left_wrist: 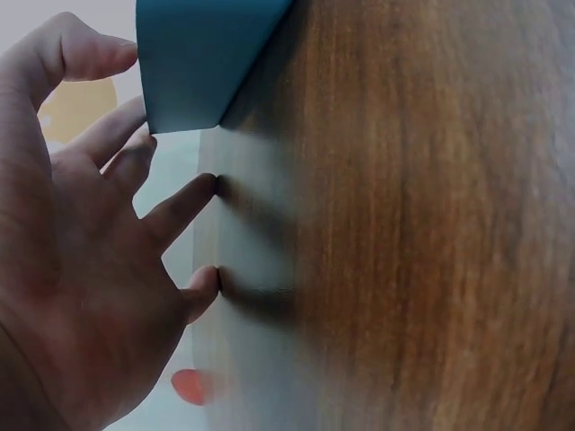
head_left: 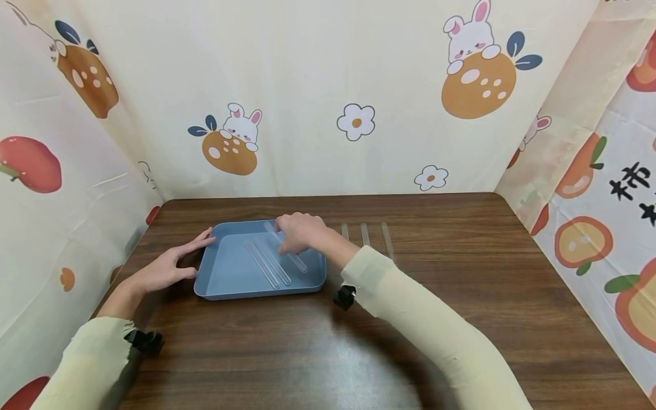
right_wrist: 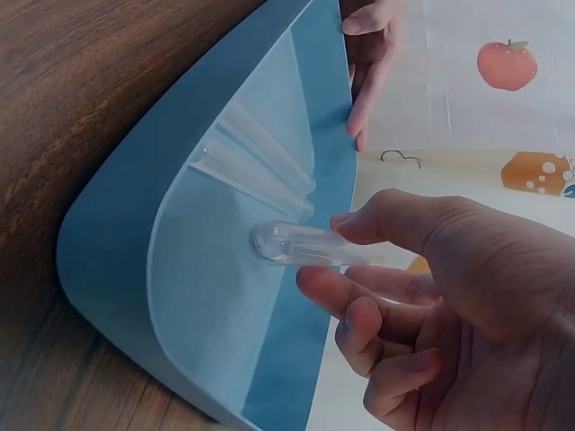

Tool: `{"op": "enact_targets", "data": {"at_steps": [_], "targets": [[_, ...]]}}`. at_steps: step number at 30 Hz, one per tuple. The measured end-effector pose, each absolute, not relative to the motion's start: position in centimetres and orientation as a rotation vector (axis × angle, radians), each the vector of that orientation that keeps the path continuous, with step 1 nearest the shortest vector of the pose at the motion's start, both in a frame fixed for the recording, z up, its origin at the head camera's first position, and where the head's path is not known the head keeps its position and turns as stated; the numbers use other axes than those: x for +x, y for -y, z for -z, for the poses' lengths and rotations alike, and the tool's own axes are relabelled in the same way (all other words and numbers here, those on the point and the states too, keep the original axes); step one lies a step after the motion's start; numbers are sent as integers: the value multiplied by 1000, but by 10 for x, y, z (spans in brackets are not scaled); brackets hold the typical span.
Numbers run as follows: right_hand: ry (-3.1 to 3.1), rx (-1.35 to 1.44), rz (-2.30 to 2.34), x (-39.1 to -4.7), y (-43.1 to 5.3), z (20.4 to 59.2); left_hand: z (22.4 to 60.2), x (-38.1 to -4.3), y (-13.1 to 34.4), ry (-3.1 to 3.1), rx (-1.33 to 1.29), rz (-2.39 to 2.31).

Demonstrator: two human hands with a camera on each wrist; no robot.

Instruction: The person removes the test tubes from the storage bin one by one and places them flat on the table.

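My right hand [head_left: 299,232] pinches a clear test tube [right_wrist: 292,244] between thumb and fingers, over the right half of a shallow blue tray [head_left: 217,267]. In the right wrist view the tube's rounded end points away from the palm, toward the tray. Two more clear test tubes, one [head_left: 261,265] left of the other [head_left: 273,262], lie side by side on the tray floor. At the tray's left side is my left hand [head_left: 166,270], fingers spread, with fingertips and thumb right at the rim. The left wrist view shows its lower fingers reaching the tabletop.
Three clear tubes lie in a row on the brown wooden table [head_left: 461,285], right of the tray: a left one [head_left: 345,230], a middle one [head_left: 364,232] and a right one [head_left: 386,239], partly behind my right forearm. A printed curtain [head_left: 307,68] hangs behind the table and along both sides.
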State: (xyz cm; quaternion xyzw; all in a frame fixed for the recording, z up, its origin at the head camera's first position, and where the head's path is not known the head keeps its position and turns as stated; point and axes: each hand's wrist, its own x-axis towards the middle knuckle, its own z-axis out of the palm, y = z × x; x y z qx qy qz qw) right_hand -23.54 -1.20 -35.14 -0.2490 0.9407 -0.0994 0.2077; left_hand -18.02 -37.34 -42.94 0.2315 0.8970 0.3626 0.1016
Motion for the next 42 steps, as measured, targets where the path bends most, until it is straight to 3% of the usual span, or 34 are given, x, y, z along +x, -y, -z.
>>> {"op": "enact_targets", "data": {"at_steps": [42], "targets": [[-2701,-633,335,-230,-44,357,425,-182,366,-2641,591,-1026]]}}
